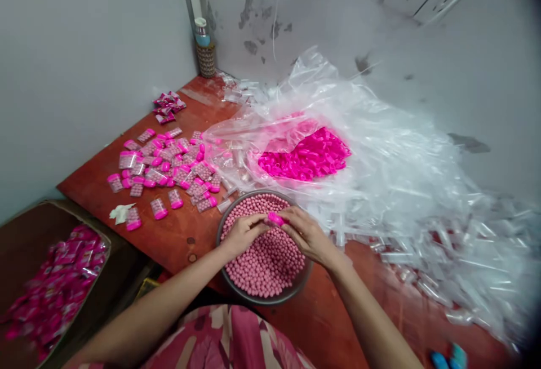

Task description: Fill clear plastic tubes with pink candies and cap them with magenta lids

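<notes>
Over a dark round bowl [305, 279] filled with pink beads [257, 270], both hands meet at a bright pink cap [275, 219]. My left hand [245, 235] pinches it from the left; whether a clear container is attached beneath the fingers is hard to see. My right hand [307, 235] has its fingers closed on the cap's right side. Left of the bowl lies a pile of small clear containers with pink caps [177, 158], filled with beads. Behind the bowl, an opened plastic bag [236, 127] holds many loose pink caps [308, 155].
Clear empty containers [431, 290] and plastic sheeting [389, 160] spread across the right of the red table [169, 245]. A box [107, 239] of pink packets stands at lower left. More packets [168, 105], a white scrap [121, 213] and a bottle [202, 34] in a woven holder are further back.
</notes>
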`<state>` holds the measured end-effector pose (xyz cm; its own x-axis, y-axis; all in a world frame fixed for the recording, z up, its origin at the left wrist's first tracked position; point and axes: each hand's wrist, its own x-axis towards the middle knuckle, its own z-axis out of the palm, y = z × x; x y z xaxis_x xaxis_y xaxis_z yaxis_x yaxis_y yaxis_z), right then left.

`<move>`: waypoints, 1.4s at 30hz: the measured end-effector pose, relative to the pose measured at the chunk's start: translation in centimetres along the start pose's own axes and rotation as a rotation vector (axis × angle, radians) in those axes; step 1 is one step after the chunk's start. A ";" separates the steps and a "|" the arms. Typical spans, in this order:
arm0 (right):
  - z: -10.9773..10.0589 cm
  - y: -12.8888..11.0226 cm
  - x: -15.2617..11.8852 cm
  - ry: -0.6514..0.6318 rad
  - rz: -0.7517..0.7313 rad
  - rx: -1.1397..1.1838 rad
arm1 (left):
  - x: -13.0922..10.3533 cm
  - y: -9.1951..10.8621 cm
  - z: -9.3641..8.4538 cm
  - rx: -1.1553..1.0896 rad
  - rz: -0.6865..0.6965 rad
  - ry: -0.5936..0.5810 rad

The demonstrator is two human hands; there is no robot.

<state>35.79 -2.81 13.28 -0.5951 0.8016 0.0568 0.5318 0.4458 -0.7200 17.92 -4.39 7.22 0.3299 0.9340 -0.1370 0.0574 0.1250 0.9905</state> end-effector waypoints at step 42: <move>-0.9 -0.3 0.2 -0.197 -0.183 -0.335 | -1.4 0.3 0.5 -0.058 -0.120 -0.118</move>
<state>36.07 -2.44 14.16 -0.7843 0.6203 0.0059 0.5538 0.7044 -0.4440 17.94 -5.86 7.69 0.4322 0.8661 -0.2511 0.0494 0.2554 0.9656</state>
